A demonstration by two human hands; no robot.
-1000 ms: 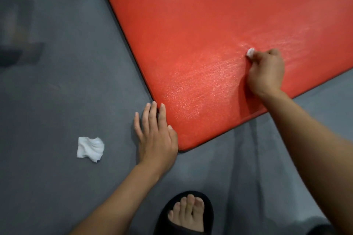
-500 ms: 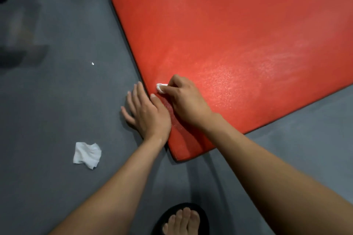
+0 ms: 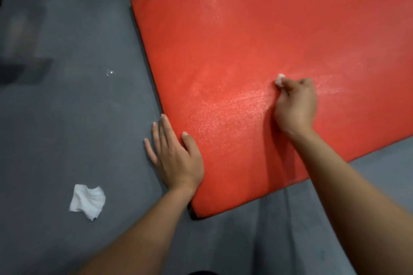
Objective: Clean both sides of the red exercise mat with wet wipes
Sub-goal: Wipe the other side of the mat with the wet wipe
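Observation:
The red exercise mat (image 3: 257, 40) lies flat on the grey floor and fills the upper right of the view. A wet sheen streaks its near part. My right hand (image 3: 296, 105) is curled round a small white wet wipe (image 3: 279, 79) and presses it on the mat's middle. My left hand (image 3: 175, 154) lies flat with straight fingers at the mat's left edge near the front corner, thumb on the mat, fingers on the floor.
A crumpled white wipe (image 3: 88, 204) lies on the grey floor (image 3: 67, 129) to the left of my left arm. A tiny shiny scrap (image 3: 109, 72) sits further back on the floor. Dark blurred shapes stand at the far left edge.
My right hand with the wipe swept from the mat's middle to its left edge beside my left hand, then back to the middle. My left hand stayed at the edge.

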